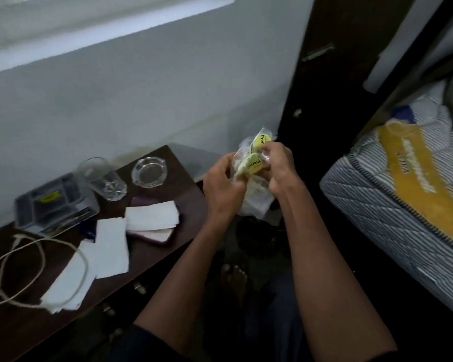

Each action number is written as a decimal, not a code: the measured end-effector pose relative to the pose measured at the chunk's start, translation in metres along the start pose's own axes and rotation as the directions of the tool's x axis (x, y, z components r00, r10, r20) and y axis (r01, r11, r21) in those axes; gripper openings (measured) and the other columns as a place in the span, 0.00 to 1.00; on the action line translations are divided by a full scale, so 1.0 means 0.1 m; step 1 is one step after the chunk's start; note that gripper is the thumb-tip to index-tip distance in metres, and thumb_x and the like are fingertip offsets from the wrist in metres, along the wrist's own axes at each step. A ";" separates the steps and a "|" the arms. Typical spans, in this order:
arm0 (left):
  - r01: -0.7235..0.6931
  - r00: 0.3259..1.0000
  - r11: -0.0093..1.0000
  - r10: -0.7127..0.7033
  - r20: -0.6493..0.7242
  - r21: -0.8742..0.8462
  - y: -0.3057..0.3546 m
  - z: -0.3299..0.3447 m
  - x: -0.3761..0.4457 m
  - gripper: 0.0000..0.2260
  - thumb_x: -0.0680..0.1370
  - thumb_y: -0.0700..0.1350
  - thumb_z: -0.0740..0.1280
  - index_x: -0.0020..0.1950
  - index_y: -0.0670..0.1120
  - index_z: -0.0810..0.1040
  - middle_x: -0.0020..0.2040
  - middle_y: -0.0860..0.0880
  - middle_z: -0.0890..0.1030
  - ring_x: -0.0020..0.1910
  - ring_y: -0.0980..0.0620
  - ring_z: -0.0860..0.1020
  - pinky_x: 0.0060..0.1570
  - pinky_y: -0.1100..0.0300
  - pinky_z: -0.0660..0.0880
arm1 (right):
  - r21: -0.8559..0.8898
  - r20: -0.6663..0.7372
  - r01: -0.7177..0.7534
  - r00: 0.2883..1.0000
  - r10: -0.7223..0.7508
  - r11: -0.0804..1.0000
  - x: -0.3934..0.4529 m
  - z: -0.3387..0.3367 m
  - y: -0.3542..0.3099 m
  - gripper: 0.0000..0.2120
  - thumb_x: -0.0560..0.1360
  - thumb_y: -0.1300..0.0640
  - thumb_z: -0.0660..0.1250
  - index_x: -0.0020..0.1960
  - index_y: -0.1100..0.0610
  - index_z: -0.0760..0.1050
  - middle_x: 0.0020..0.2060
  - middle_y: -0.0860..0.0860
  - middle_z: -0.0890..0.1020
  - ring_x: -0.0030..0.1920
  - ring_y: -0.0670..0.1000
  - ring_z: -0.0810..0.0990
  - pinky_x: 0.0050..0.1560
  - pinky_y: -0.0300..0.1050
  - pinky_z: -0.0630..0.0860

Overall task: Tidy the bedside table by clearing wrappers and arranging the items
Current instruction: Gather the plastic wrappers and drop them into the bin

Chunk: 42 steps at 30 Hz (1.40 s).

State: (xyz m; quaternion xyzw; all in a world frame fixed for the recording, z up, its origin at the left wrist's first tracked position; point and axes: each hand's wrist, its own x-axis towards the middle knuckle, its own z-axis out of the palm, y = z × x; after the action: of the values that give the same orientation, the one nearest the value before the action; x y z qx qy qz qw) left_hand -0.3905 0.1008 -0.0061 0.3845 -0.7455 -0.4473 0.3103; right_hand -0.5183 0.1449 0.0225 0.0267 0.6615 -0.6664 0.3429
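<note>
Both hands hold a crumpled clear plastic wrapper (254, 163) with yellow labels, in the air just right of the dark wooden bedside table (173, 189). My left hand (221, 188) grips its left side and my right hand (281, 169) pinches its top right. On the table lie white paper napkins (110, 246), (152, 216), a phone (154, 235) partly under a napkin, a drinking glass (102, 180), a glass ashtray (149, 172), a clear plastic box (54, 202) and a looped beige cord (24, 267).
A grey wall runs behind the table. A dark wardrobe door (332, 100) stands past my hands. The striped mattress (392, 199) with a yellow label is at the right. A bare foot (233, 280) shows on the dark floor between table and bed.
</note>
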 end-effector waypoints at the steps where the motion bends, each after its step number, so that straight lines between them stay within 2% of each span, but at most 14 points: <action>1: 0.034 0.999 0.999 -0.034 -0.006 -0.003 -0.03 0.16 0.04 0.17 0.74 0.40 0.73 0.61 0.53 0.86 0.47 0.57 0.88 0.46 0.57 0.85 0.49 0.53 0.83 | -0.058 -0.024 0.019 1.000 -0.020 0.998 0.10 -0.12 0.01 0.08 0.73 0.61 0.67 0.48 0.61 0.83 0.42 0.58 0.84 0.42 0.58 0.83 0.43 0.54 0.82; 3: 0.072 0.997 0.997 -0.073 0.011 0.018 -0.11 0.46 0.09 0.17 0.73 0.38 0.70 0.58 0.53 0.86 0.45 0.58 0.87 0.44 0.56 0.84 0.44 0.61 0.80 | -0.335 -0.105 0.080 0.987 -0.122 0.939 0.28 -0.31 0.08 0.11 0.73 0.59 0.66 0.51 0.64 0.82 0.45 0.57 0.85 0.46 0.60 0.84 0.50 0.58 0.83; 5: 0.077 0.995 0.995 -0.080 0.058 0.056 -0.21 0.78 0.11 0.19 0.72 0.36 0.68 0.59 0.52 0.86 0.46 0.60 0.84 0.44 0.59 0.80 0.39 0.76 0.70 | -0.600 -0.195 0.070 0.953 -0.231 0.797 0.46 -0.47 0.19 0.15 0.77 0.56 0.65 0.59 0.62 0.80 0.55 0.59 0.85 0.55 0.63 0.84 0.53 0.54 0.79; 7: 0.107 0.988 0.990 -0.116 0.102 0.096 -0.33 1.05 0.13 0.19 0.74 0.36 0.68 0.61 0.50 0.85 0.49 0.56 0.87 0.47 0.58 0.81 0.39 0.75 0.68 | -0.698 -0.241 0.024 0.933 -0.266 0.716 0.66 -0.58 0.36 0.17 0.80 0.55 0.66 0.65 0.62 0.76 0.62 0.61 0.82 0.61 0.65 0.82 0.55 0.53 0.77; 11: 0.220 0.959 0.960 -0.245 0.143 0.171 -0.63 1.46 0.20 0.13 0.78 0.40 0.68 0.60 0.49 0.85 0.54 0.46 0.87 0.53 0.46 0.84 0.46 0.60 0.73 | -0.771 -0.249 -0.047 0.940 -0.232 0.635 0.96 -0.74 0.79 0.18 0.81 0.56 0.68 0.69 0.60 0.77 0.67 0.61 0.79 0.66 0.65 0.79 0.62 0.56 0.79; 14: 0.282 0.934 0.932 -0.320 0.156 0.226 -0.88 1.66 0.25 0.09 0.80 0.43 0.67 0.58 0.47 0.84 0.54 0.44 0.86 0.53 0.44 0.84 0.49 0.54 0.80 | -0.775 -0.147 -0.076 0.987 -0.061 0.628 1.10 -0.75 1.12 0.14 0.82 0.57 0.65 0.65 0.57 0.82 0.61 0.60 0.84 0.59 0.63 0.84 0.54 0.51 0.81; 17: 0.325 0.910 0.921 -0.366 0.194 0.217 -1.09 1.78 0.34 0.08 0.82 0.43 0.68 0.60 0.45 0.82 0.56 0.44 0.85 0.51 0.48 0.81 0.47 0.57 0.76 | -0.806 -0.116 -0.099 0.993 0.009 0.583 1.21 -0.72 1.30 0.16 0.83 0.59 0.63 0.68 0.56 0.80 0.61 0.59 0.83 0.59 0.62 0.83 0.49 0.46 0.76; 19: 0.320 0.880 0.926 -0.370 0.299 0.202 -1.19 1.83 0.41 0.11 0.82 0.44 0.69 0.65 0.45 0.80 0.58 0.45 0.85 0.52 0.51 0.79 0.49 0.58 0.74 | -0.823 -0.131 -0.120 0.991 0.021 0.556 1.27 -0.73 1.35 0.18 0.82 0.63 0.63 0.70 0.57 0.78 0.64 0.60 0.82 0.63 0.62 0.82 0.50 0.47 0.75; 22: 0.207 0.830 0.941 -0.313 0.462 0.266 -1.26 1.86 0.45 0.13 0.81 0.44 0.71 0.65 0.44 0.81 0.55 0.45 0.84 0.50 0.51 0.79 0.49 0.59 0.72 | -0.836 -0.158 -0.167 0.986 0.061 0.523 1.34 -0.82 1.37 0.17 0.82 0.65 0.64 0.70 0.60 0.79 0.66 0.61 0.80 0.65 0.63 0.81 0.50 0.46 0.75; 24: 0.152 0.861 0.950 -0.263 0.435 0.273 -1.25 1.84 0.46 0.11 0.80 0.43 0.71 0.62 0.41 0.82 0.52 0.43 0.85 0.47 0.50 0.80 0.49 0.57 0.74 | -0.832 -0.180 -0.180 0.982 0.051 0.524 1.36 -0.85 1.37 0.15 0.82 0.64 0.65 0.68 0.62 0.78 0.65 0.62 0.81 0.65 0.63 0.81 0.49 0.45 0.74; 27: 0.159 0.866 0.953 -0.260 0.428 0.257 -1.14 1.74 0.51 0.18 0.82 0.38 0.69 0.72 0.39 0.79 0.68 0.40 0.83 0.66 0.43 0.81 0.68 0.54 0.76 | -0.824 -0.215 -0.181 0.977 -0.001 0.537 1.29 -0.80 1.30 0.14 0.83 0.61 0.65 0.67 0.63 0.78 0.65 0.62 0.82 0.64 0.63 0.82 0.49 0.46 0.73; 29: 0.148 0.844 0.953 -0.261 0.469 0.265 -1.03 1.66 0.52 0.16 0.83 0.36 0.67 0.71 0.40 0.81 0.68 0.41 0.83 0.68 0.43 0.81 0.70 0.52 0.75 | -0.831 -0.230 -0.169 0.972 -0.051 0.529 1.21 -0.74 1.22 0.14 0.83 0.60 0.65 0.66 0.63 0.79 0.65 0.62 0.83 0.65 0.63 0.82 0.51 0.47 0.74; 36: 0.185 0.934 0.955 -0.244 0.261 0.231 -0.74 1.09 0.39 0.15 0.83 0.36 0.65 0.67 0.45 0.83 0.59 0.43 0.86 0.60 0.45 0.84 0.62 0.57 0.79 | -0.853 -0.217 -0.098 0.960 -0.177 0.513 0.70 -0.52 0.95 0.13 0.83 0.61 0.66 0.66 0.63 0.79 0.65 0.62 0.82 0.64 0.65 0.82 0.56 0.52 0.79; 42: 0.183 0.982 0.958 -0.189 0.003 0.221 -0.48 0.12 0.22 0.21 0.81 0.32 0.62 0.73 0.42 0.79 0.66 0.41 0.84 0.66 0.42 0.81 0.65 0.52 0.76 | -0.851 0.045 0.121 0.986 -0.160 0.510 0.06 0.26 0.95 0.10 0.80 0.60 0.68 0.58 0.64 0.82 0.61 0.64 0.84 0.63 0.65 0.82 0.55 0.53 0.78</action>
State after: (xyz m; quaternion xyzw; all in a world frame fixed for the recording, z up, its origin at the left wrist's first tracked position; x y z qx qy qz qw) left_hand -0.3973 0.0725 -0.0520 0.4793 -0.7547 -0.3940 0.2134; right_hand -0.4656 0.1297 -0.0591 -0.1846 0.9089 -0.2834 0.2440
